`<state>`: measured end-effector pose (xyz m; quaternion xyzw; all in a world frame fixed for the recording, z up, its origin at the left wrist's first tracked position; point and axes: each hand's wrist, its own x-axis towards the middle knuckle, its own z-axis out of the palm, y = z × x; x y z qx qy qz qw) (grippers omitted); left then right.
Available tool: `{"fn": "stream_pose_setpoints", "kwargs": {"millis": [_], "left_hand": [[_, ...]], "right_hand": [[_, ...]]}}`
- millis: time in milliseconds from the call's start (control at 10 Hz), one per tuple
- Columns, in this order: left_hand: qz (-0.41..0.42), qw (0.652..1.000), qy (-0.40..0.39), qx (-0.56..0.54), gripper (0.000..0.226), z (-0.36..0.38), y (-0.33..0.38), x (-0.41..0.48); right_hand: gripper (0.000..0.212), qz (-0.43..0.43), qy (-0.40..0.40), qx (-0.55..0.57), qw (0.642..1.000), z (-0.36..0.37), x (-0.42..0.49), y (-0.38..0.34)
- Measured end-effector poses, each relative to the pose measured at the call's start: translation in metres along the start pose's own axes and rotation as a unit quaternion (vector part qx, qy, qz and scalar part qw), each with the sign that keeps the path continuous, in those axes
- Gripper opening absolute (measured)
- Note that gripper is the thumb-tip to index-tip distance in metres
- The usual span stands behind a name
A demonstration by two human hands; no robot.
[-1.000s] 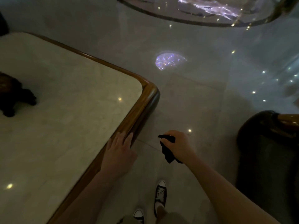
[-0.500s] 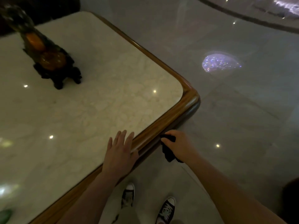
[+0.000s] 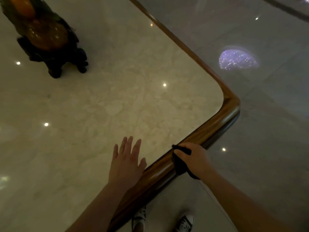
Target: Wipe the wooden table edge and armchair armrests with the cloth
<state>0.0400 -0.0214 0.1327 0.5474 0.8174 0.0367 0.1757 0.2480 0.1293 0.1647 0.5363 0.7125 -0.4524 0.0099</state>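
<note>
The marble-topped table has a rounded wooden edge (image 3: 215, 126) that runs from bottom centre up to a corner at the right. My right hand (image 3: 195, 158) is shut on a dark cloth (image 3: 179, 165) and presses it against the wooden edge near the front side. My left hand (image 3: 126, 162) lies flat on the marble top just inside the edge, fingers spread, holding nothing. No armchair shows in the head view.
A dark carved stand with an orange ornament (image 3: 46, 39) sits on the table at the upper left. Glossy grey floor (image 3: 267, 131) lies to the right, with light reflections. My two sneakers (image 3: 184, 221) stand on the floor below the table edge.
The view has swung left, taking the armchair out of sight. My right hand with the cloth has come from the floor side onto the wooden edge; my left hand rests further onto the marble.
</note>
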Motion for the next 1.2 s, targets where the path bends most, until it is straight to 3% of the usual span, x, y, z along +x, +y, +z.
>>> {"fn": "stream_pose_setpoints", "kwargs": {"millis": [200,400,500,600,700,1200], "left_hand": [[-0.035,0.999,0.008,0.027,0.069,0.077,-0.041,0.07],[-0.079,0.996,0.027,0.036,0.069,0.143,-0.062,0.117],[-0.074,0.996,0.03,0.04,0.071,0.161,-0.065,0.121],[-0.072,0.995,0.046,0.054,0.072,0.169,-0.067,0.121],[-0.072,0.994,0.053,0.057,0.071,0.171,-0.067,0.122],[-0.088,0.994,0.019,0.054,0.073,0.156,-0.062,0.123]], "right_hand": [[0.008,0.032,0.04,0.157,0.986,0.056,0.115,-0.005],[0.013,-0.005,0.04,0.188,0.981,0.091,0.194,0.003],[0.028,-0.046,0.046,0.069,0.996,0.095,0.209,0.02],[0.052,-0.126,0.08,-0.065,0.987,0.093,0.213,0.035],[0.057,-0.197,0.095,-0.132,0.967,0.093,0.212,0.041],[0.067,-0.214,0.068,-0.171,0.959,0.076,0.194,0.024]]}}
